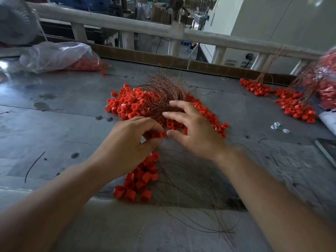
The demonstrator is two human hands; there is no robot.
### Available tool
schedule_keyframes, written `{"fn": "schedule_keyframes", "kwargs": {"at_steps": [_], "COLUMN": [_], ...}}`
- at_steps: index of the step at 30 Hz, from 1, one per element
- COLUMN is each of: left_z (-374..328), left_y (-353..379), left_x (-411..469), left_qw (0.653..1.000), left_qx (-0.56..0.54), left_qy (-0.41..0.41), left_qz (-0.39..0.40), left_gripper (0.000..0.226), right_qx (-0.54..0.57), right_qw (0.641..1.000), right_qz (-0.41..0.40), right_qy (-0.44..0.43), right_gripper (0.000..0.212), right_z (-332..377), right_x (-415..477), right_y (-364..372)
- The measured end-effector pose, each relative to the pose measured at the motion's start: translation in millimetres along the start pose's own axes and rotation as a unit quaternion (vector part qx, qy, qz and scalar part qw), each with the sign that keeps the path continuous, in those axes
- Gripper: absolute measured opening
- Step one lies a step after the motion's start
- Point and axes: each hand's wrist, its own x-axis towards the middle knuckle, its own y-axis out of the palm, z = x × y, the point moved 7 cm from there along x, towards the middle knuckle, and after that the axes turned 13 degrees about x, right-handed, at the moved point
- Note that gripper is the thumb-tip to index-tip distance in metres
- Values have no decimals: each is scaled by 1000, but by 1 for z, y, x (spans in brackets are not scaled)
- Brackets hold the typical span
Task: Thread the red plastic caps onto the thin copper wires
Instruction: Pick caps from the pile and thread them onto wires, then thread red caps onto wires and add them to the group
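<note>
The left hand (131,140) pinches 1 small red plastic cap (158,134), a short hollow cylinder, at its fingertips. Just right of that grip the right hand (192,130) is spread and loose, thumb almost touching the cap; no wire shows in it. Just beyond the grip lies the springy tangle of thin copper wires (163,91) on a heap of glossy loose red caps (127,104), nearer the right hand, which probably fetches the next strand.
</note>
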Motion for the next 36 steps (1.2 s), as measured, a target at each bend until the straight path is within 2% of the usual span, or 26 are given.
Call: {"fn": "schedule_keyframes", "kwargs": {"at_steps": [5,9,12,16,20,23,27,29,31,33,36], "left_z": [0,1,2,3,-13,-37,-29,-21,-19,-15,-5], "left_y": [0,2,2,3,-2,2,25,31,35,38,38], "left_x": [0,0,0,-2,0,8,30,37,39,39,38], "left_qw": [1000,1000,1000,1000,995,977,971,978,983,986,990], "left_qx": [9,2,-5,-15,16,98,191,178,152,132,113], "left_qy": [6,8,8,15,92,187,120,85,79,64,32], "left_qz": [3,4,-1,-6,-17,11,77,74,70,81,75], "left_gripper": [18,19,19,19,17,14,28,34,30,21,7], "right_qx": [102,188,287,378,364,360,362,367,381,420,508], "right_qw": [994,980,951,912,918,920,919,915,906,883,822], "right_qz": [-24,-61,-114,-160,-158,-153,-155,-164,-178,-198,-240], "right_qy": [-7,-7,-22,-18,2,4,-10,-23,-39,-63,-88], "right_gripper": [53,40,28,27,30,29,21,20,20,21,18], "right_z": [6,8,11,6,1,1,4,7,11,16,19], "right_x": [0,-4,-7,-9,-9,-9,-9,-11,-12,-13,-18], "right_y": [-3,-11,-26,-38,-35,-33,-31,-34,-40,-51,-71]}}
